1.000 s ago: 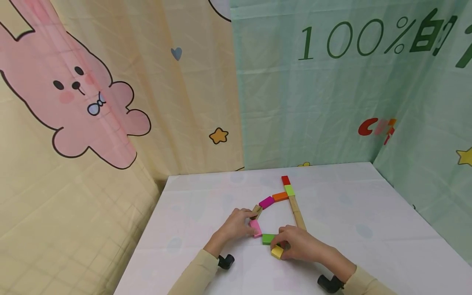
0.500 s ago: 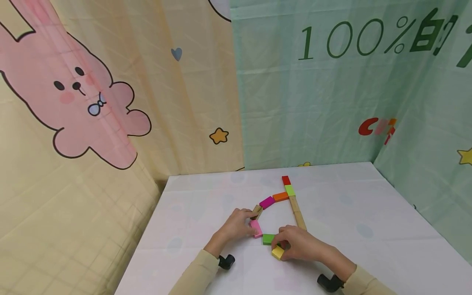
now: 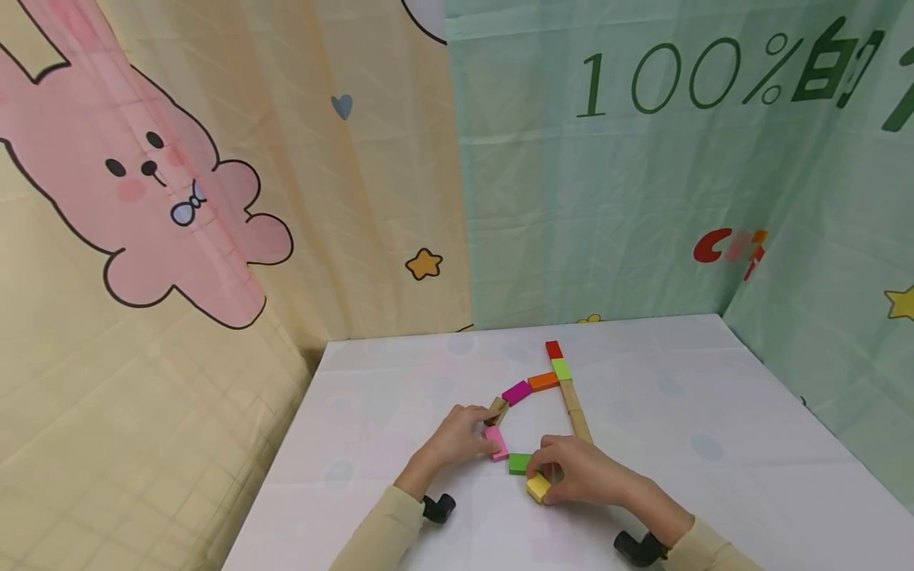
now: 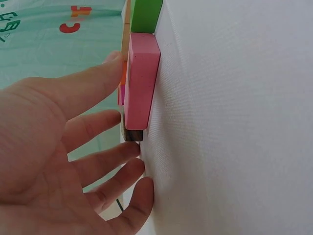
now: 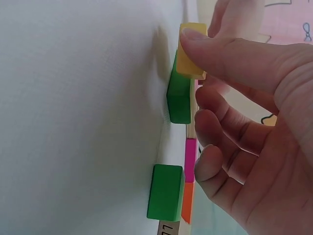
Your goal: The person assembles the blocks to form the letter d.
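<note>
My right hand (image 3: 581, 469) pinches a small yellow block (image 3: 539, 488) between thumb and forefinger, while its other fingers curl loosely. In the right wrist view, the yellow block (image 5: 192, 51) overlaps a green block (image 5: 179, 95), and its shadow falls on the cloth to the left. My left hand (image 3: 457, 436) lies loose beside a pink block (image 3: 496, 442), thumb tip right at its edge, fingers spread. The forefinger reaches a brown wooden block (image 3: 500, 408). The pink block (image 4: 143, 81) stands almost end to end with the green one (image 4: 145, 14) in the left wrist view.
A magenta block (image 3: 517, 392) and an orange block (image 3: 543, 381) continue the curve to a straight row of plain wooden blocks (image 3: 576, 412), a lime block (image 3: 561, 369) and a red block (image 3: 553, 349). Another green block (image 5: 165, 192) shows near the right hand. White cloth (image 3: 343, 420) covers the table.
</note>
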Demonstrator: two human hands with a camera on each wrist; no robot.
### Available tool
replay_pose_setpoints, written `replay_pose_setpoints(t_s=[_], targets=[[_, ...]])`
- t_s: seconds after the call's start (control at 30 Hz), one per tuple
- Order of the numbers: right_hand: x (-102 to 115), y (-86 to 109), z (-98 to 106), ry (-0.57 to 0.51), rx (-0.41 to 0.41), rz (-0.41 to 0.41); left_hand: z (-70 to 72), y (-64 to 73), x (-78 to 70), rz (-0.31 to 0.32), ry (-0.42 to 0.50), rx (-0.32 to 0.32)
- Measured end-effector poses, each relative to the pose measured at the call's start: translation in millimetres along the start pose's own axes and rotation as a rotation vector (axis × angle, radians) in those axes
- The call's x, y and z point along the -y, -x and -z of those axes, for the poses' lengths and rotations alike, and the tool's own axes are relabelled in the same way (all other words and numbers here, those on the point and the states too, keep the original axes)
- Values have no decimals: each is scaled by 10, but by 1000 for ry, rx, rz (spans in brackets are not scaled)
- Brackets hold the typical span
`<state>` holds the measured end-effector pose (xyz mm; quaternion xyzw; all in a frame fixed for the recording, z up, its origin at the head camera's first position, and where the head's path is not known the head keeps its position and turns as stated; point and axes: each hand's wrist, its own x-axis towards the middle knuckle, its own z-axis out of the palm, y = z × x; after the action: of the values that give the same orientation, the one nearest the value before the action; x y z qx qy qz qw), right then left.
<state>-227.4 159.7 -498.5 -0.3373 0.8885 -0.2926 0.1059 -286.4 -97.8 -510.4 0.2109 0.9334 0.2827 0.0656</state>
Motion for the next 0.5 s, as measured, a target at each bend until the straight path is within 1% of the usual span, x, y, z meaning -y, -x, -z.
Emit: replay_pose_setpoints(t_s=[0.17,0.27,0.4,0.5], targets=[[-21,-2,2,-11,-17,-28,-8,8,5,1,5,2],[-22,-7,10,-17,-20,-48,-8,14,0,13,9,1],[-22,-3,25,-43,-26,-54,-10,19,-5,22,19,-2],[-25,0,30,-57,-32,-51,-21,26,2,15,23,-5]])
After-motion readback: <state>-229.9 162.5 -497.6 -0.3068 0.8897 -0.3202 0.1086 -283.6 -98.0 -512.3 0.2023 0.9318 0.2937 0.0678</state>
